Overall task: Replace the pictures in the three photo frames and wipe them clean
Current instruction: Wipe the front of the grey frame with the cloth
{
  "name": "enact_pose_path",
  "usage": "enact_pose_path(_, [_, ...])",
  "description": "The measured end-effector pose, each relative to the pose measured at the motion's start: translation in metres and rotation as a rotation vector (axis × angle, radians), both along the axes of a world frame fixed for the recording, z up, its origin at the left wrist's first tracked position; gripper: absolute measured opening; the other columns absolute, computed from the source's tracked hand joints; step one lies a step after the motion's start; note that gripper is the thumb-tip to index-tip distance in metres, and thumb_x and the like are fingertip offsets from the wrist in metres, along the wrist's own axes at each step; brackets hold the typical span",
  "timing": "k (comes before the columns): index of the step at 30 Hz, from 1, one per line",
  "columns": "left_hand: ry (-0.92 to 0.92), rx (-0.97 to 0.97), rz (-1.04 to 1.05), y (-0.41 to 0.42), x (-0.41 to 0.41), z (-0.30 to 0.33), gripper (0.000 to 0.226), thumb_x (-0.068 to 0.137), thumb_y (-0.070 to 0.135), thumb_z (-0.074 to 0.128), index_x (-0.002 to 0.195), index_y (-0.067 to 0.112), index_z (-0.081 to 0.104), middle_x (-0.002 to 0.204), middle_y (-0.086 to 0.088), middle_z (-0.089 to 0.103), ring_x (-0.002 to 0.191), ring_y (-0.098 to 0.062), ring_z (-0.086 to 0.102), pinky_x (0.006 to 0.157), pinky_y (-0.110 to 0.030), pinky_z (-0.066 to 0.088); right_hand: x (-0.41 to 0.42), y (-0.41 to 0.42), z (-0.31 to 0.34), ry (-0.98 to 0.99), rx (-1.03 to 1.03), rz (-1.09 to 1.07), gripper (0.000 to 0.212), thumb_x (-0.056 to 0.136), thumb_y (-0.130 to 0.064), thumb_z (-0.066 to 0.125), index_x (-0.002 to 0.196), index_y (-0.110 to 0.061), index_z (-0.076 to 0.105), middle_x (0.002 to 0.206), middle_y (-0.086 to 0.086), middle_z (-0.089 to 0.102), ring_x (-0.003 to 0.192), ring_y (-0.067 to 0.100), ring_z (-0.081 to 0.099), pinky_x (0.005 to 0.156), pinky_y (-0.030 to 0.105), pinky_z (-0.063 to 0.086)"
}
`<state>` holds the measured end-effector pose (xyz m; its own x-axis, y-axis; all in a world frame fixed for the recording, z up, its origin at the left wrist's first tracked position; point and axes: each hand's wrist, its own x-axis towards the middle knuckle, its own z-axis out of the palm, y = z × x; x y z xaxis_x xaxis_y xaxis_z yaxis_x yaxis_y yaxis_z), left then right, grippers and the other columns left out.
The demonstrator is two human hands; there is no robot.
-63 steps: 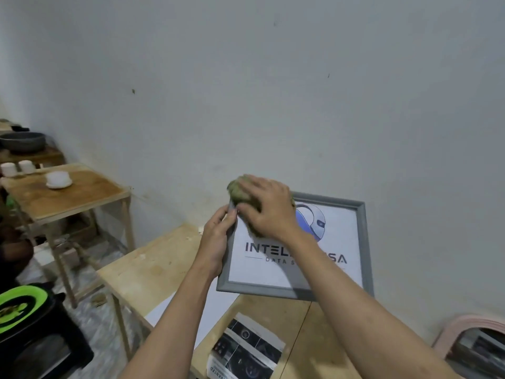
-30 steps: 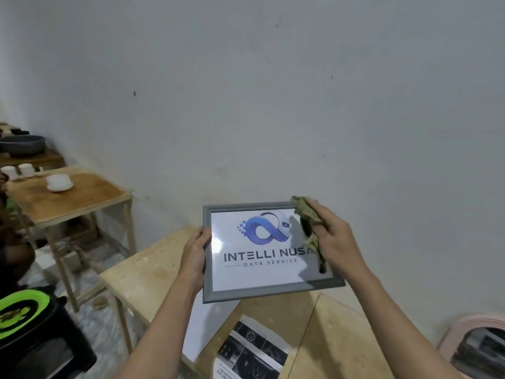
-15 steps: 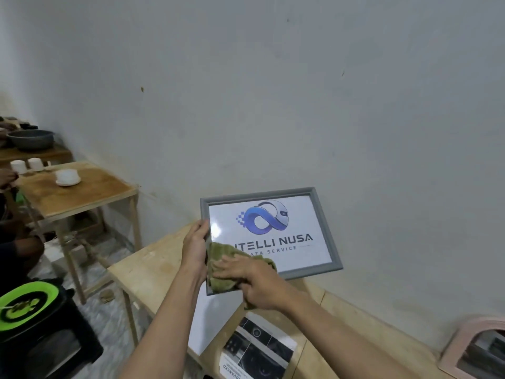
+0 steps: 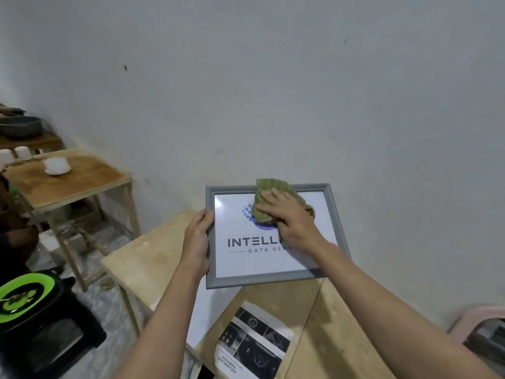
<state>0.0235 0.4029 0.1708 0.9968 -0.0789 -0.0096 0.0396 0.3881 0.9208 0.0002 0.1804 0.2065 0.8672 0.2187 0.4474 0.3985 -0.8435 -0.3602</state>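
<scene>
A grey photo frame (image 4: 266,280) with a white logo picture reading "INTELLI... DATA SERV..." is held up above the wooden table (image 4: 153,258), its glass facing me. My left hand (image 4: 197,242) grips its left edge, thumb on the front. My right hand (image 4: 289,217) lies flat with straight fingers on a green cloth (image 4: 266,194), pressing it against the upper middle of the glass. The cloth covers most of the blue logo and reaches over the top rail. No other photo frame is in view.
A printed dark picture sheet (image 4: 254,343) and a white sheet (image 4: 207,318) lie on the table below the frame. To the left stand a second wooden table (image 4: 82,181) with white cups (image 4: 56,164), a dark pan (image 4: 19,127) and a black stool with a green disc (image 4: 24,294). A pink object (image 4: 481,321) sits at right.
My right hand with the cloth has moved from the frame's lower left corner up to the upper middle of the glass. The frame has tilted slightly and stays in my left hand.
</scene>
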Motion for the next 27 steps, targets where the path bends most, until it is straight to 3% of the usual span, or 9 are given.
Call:
enact_pose_path(3, [0.005, -0.003, 0.059, -0.004, 0.014, -0.009, 0.020, 0.098, 0.020, 0.057, 0.078, 0.018, 0.056, 0.072, 0.002, 0.068, 0.060, -0.011, 0.063, 0.054, -0.024, 0.049, -0.022, 0.005, -0.059, 0.189, 0.099, 0.094, 0.057, 0.074, 0.003, 0.047, 0.125, -0.017, 0.064, 0.144, -0.010, 0.043, 0.142, 0.009, 0.029, 0.120, 0.033, 0.016])
enact_pose_path(6, [0.049, 0.028, 0.103, -0.008, 0.034, -0.028, 0.024, 0.098, 0.019, 0.056, 0.075, 0.020, 0.055, 0.068, 0.005, 0.069, 0.059, -0.009, 0.064, 0.053, -0.022, 0.049, -0.038, 0.001, -0.103, 0.388, 0.225, 0.165, 0.052, 0.080, 0.007, 0.047, 0.123, -0.017, 0.065, 0.139, -0.013, 0.051, 0.136, -0.003, 0.036, 0.118, 0.027, 0.022])
enact_pose_path(8, [0.074, 0.050, 0.106, -0.008, 0.042, -0.037, 0.025, 0.098, 0.021, 0.056, 0.074, 0.021, 0.057, 0.071, 0.005, 0.069, 0.062, -0.011, 0.064, 0.057, -0.025, 0.049, -0.041, -0.005, -0.107, 0.532, 0.388, 0.148, 0.043, 0.089, 0.007, 0.050, 0.121, -0.016, 0.067, 0.128, -0.007, 0.062, 0.117, -0.011, 0.050, 0.104, 0.018, 0.040])
enact_pose_path(9, [0.106, 0.068, 0.101, -0.015, 0.048, -0.047, 0.023, 0.098, 0.021, 0.056, 0.075, 0.021, 0.060, 0.073, 0.005, 0.070, 0.064, -0.013, 0.064, 0.060, -0.028, 0.049, -0.038, -0.013, -0.110, 0.609, 0.477, 0.124, 0.041, 0.091, 0.006, 0.050, 0.120, -0.017, 0.067, 0.123, -0.006, 0.065, 0.108, -0.010, 0.056, 0.092, 0.012, 0.044])
enact_pose_path(11, [0.163, 0.098, 0.103, -0.027, 0.057, -0.062, 0.018, 0.098, 0.023, 0.055, 0.082, 0.022, 0.063, 0.073, 0.004, 0.072, 0.064, -0.015, 0.065, 0.062, -0.030, 0.051, -0.029, -0.029, -0.113, 0.677, 0.634, 0.072, 0.039, 0.092, 0.006, 0.050, 0.118, -0.018, 0.068, 0.118, -0.004, 0.068, 0.107, 0.002, 0.061, 0.087, 0.010, 0.044])
enact_pose_path(15, [0.237, 0.158, 0.126, -0.054, 0.086, -0.088, 0.015, 0.098, 0.027, 0.055, 0.084, 0.025, 0.062, 0.072, 0.005, 0.070, 0.061, -0.014, 0.064, 0.061, -0.029, 0.050, -0.001, -0.082, -0.127, 0.681, 0.942, -0.032, 0.040, 0.091, 0.005, 0.053, 0.106, -0.028, 0.069, 0.106, -0.001, 0.071, 0.095, 0.014, 0.067, 0.078, 0.022, 0.052])
enact_pose_path(22, [0.336, 0.211, 0.199, -0.052, 0.117, -0.129, 0.021, 0.097, 0.031, 0.054, 0.078, 0.028, 0.063, 0.080, 0.005, 0.069, 0.070, -0.016, 0.063, 0.070, -0.032, 0.051, 0.065, -0.171, -0.144, 0.479, 1.190, -0.200, 0.033, 0.092, 0.006, 0.048, 0.108, -0.015, 0.068, 0.097, 0.003, 0.072, 0.086, 0.015, 0.069, 0.073, 0.026, 0.055])
enact_pose_path(25, [0.367, 0.233, 0.259, -0.035, 0.117, -0.157, 0.026, 0.096, 0.033, 0.054, 0.072, 0.027, 0.060, 0.077, 0.007, 0.066, 0.071, -0.015, 0.063, 0.069, -0.030, 0.052, 0.095, -0.195, -0.168, 0.447, 1.095, -0.307, 0.036, 0.088, 0.008, 0.047, 0.104, -0.015, 0.068, 0.091, 0.000, 0.070, 0.077, 0.009, 0.066, 0.068, 0.023, 0.054])
enact_pose_path(27, [0.392, 0.231, 0.296, -0.019, 0.112, -0.180, 0.022, 0.094, 0.034, 0.056, 0.074, 0.027, 0.062, 0.088, 0.005, 0.066, 0.080, -0.017, 0.064, 0.076, -0.033, 0.054, 0.112, -0.202, -0.198, 0.472, 0.929, -0.346, 0.038, 0.088, 0.006, 0.045, 0.106, -0.018, 0.069, 0.090, -0.001, 0.069, 0.072, 0.010, 0.064, 0.063, 0.024, 0.054])
